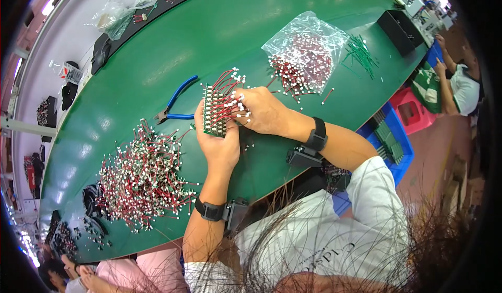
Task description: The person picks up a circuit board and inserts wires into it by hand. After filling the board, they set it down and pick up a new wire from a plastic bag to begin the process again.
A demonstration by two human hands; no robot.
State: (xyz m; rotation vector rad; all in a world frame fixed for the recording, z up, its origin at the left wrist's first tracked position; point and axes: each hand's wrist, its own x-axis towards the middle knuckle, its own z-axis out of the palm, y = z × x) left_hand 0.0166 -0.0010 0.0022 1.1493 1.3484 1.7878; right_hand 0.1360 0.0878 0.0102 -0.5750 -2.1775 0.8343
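A green circuit board panel [213,107] with rows of white connectors is held upright above the table. My left hand [217,144] grips it from below and along its left side, fingers wrapped round. Short red wires with white plugs stick out from the panel's right side. My right hand [264,110] is closed at these wires, fingertips pinched by the white plugs; exactly which piece they hold is hidden. Just left of the panel lie blue-handled cutters [178,97], jaws toward the left. A large heap of red-wired pieces [146,175] spreads at the lower left.
A clear plastic bag [308,47] lies over more red wires with white plugs at the far right. Beside it are loose green strips [362,55] and a black bin [400,31]. A blue crate [400,141] with green boards and a red stool [410,110] stand off the table's right edge.
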